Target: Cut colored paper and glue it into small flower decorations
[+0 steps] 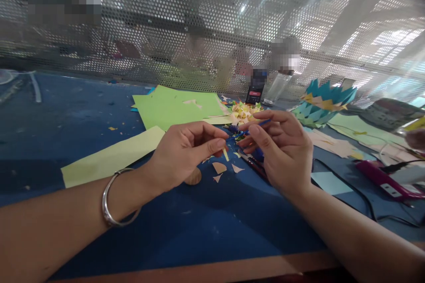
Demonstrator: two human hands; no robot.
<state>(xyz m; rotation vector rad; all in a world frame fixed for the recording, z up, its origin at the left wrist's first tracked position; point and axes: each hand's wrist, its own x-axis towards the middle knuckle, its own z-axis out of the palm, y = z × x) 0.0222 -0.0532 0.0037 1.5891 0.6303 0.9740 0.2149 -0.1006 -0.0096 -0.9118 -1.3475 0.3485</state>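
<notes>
Above the middle of the table, my left hand is closed in a pinch on one end of a thin blue strip. My right hand has thumb and fingers closed around the strip's other end, partly hiding it. Small cut paper scraps lie below the hands. A round tan disc sits beside my left hand. Behind the fingers is a heap of folded yellow and cream paper pieces. Dark slender tools, partly covered by my right hand, lie on the table.
Green paper sheets and a pale yellow strip lie left. A phone and a clear glass stand by the perforated screen. A teal paper crown-like piece, light blue paper, and magenta power strip with cables are right.
</notes>
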